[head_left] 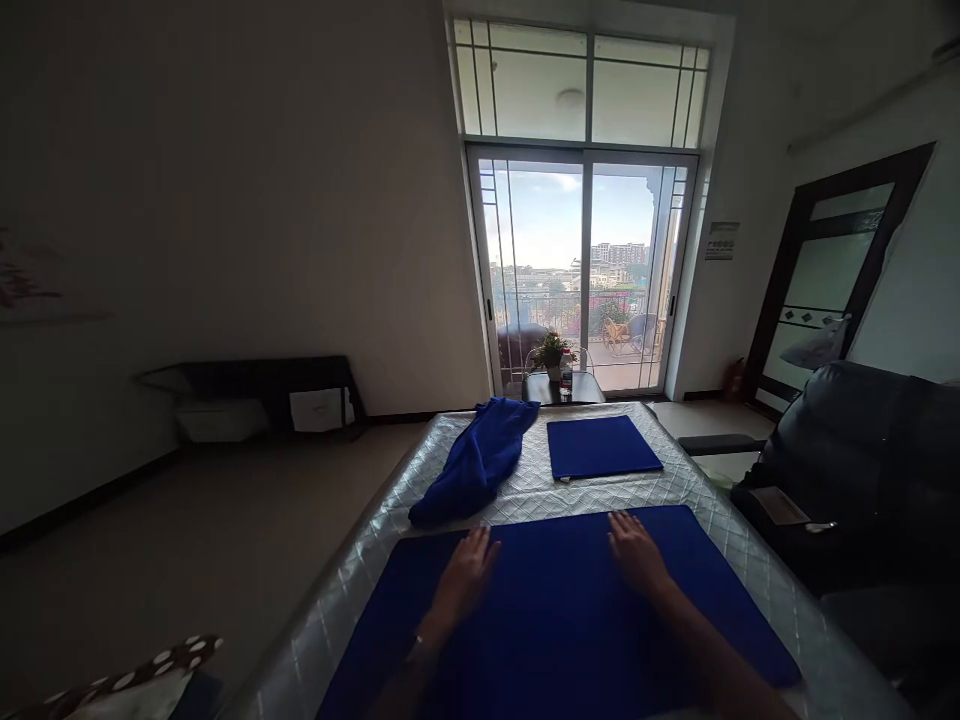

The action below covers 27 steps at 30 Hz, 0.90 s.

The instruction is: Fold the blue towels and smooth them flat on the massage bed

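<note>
Right in front of you, the large blue cloth (555,625) is spread flat over the near part of the tabletop (536,487), which wears a silvery quilted cover with a diamond pattern. Your left hand (465,574) lies palm down toward the cloth's far edge, left of its middle, open with the fingers stretched forward. Your right hand (637,552) lies the same way to the right of the middle, open too, its fingertips close to that far edge; neither hand grips anything.

Just beyond your left hand you have a crumpled blue cloth (480,462) in a loose, elongated heap. To the right of that heap, apart from it, a smaller blue cloth (604,446) lies flat, with a small pale tag (564,480) at its near edge.

Past the tabletop's far end, a potted plant (553,352) and a bottle (566,376) stand on a small dark stand, in front of a sliding glass door (588,240). On your right sits a black padded chair (847,430); on your left, a low dark bench (270,378) stands against the wall.
</note>
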Motion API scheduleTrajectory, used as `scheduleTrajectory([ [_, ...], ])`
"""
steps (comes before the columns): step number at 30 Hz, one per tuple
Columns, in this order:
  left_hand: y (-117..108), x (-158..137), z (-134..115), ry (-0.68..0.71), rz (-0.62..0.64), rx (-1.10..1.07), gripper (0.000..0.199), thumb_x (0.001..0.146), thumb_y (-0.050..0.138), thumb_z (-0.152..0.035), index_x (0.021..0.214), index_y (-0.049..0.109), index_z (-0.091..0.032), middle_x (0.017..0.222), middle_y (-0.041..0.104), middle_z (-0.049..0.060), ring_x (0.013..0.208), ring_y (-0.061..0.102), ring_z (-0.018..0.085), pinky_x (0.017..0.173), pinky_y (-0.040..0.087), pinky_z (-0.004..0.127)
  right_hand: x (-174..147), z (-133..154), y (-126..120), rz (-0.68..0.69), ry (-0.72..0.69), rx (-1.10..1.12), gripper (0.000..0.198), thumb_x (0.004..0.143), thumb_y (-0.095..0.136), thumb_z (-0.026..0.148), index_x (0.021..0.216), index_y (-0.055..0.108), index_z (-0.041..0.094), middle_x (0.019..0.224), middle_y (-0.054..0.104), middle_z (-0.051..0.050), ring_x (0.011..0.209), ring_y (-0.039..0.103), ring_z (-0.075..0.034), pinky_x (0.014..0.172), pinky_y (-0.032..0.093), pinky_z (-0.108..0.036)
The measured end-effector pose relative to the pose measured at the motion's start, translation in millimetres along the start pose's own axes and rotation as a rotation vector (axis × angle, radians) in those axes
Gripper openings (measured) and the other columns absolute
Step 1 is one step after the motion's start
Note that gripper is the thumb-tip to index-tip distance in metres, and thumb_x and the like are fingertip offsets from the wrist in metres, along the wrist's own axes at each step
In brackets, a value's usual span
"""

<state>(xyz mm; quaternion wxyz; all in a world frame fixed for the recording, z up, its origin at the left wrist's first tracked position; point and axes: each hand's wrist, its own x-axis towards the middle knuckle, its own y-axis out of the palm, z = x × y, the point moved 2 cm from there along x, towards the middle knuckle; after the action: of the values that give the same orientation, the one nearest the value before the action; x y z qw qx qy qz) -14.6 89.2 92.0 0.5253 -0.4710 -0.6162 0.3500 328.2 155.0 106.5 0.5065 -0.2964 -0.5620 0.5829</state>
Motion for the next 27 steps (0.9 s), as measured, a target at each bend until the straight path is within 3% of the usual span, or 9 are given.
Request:
scheduleTrajectory([
  [4,35,19,-73,0.152,0.039,-0.031,0.058,0.102,0.028,-0.048,0.147,0.050,-0.018,0.156,0.051,0.013,0.149,0.041,0.024,0.122,0.037,0.046,9,76,28,0.074,-0.163,0.070,0.058,0.100,0.030,0.038,0.153,0.043,0.016,0.160,0.042,-0.008,0.151,0.034,-0.018,0.125,0.027,-0.036],
  [8,59,23,-96,0.248,0.002,0.013,0.053,0.104,0.027,-0.038,0.148,0.047,-0.018,0.152,0.055,0.016,0.147,0.044,0.028,0.119,0.041,0.055,8,103,43,0.161,-0.259,0.138,0.063,0.100,0.031,0.040,0.158,0.029,0.014,0.165,0.029,-0.010,0.155,0.023,-0.023,0.127,0.021,-0.042],
  [14,73,21,-88,0.206,0.017,0.056,0.054,0.104,0.028,-0.040,0.151,0.042,-0.018,0.157,0.050,0.014,0.150,0.038,0.024,0.121,0.038,0.053,4,101,37,0.166,-0.250,0.153,0.064,0.102,0.024,0.041,0.159,0.021,0.013,0.167,0.025,-0.009,0.156,0.017,-0.021,0.129,0.016,-0.042],
  [21,63,22,-92,0.204,0.047,0.080,0.056,0.104,0.026,-0.045,0.153,0.040,-0.019,0.157,0.050,0.012,0.150,0.039,0.023,0.122,0.038,0.050,8,101,39,0.169,-0.157,0.144,0.063,0.102,0.020,0.042,0.158,0.027,0.015,0.166,0.029,-0.007,0.155,0.021,-0.018,0.128,0.015,-0.038],
  [24,52,19,-80,0.176,0.108,0.132,0.055,0.104,0.028,-0.043,0.153,0.039,-0.022,0.161,0.045,0.009,0.151,0.037,0.023,0.122,0.036,0.049,10,74,37,0.163,-0.102,0.135,0.067,0.101,0.020,0.048,0.158,0.029,0.014,0.165,0.031,-0.009,0.155,0.023,-0.020,0.128,0.016,-0.040],
  [27,32,10,-40,0.084,0.166,0.193,0.052,0.104,0.027,-0.034,0.154,0.038,-0.021,0.162,0.041,0.009,0.152,0.034,0.023,0.123,0.034,0.049,9,19,25,0.081,0.027,0.093,0.066,0.099,0.028,0.050,0.155,0.038,0.017,0.162,0.039,-0.008,0.152,0.030,-0.018,0.126,0.019,-0.035],
])
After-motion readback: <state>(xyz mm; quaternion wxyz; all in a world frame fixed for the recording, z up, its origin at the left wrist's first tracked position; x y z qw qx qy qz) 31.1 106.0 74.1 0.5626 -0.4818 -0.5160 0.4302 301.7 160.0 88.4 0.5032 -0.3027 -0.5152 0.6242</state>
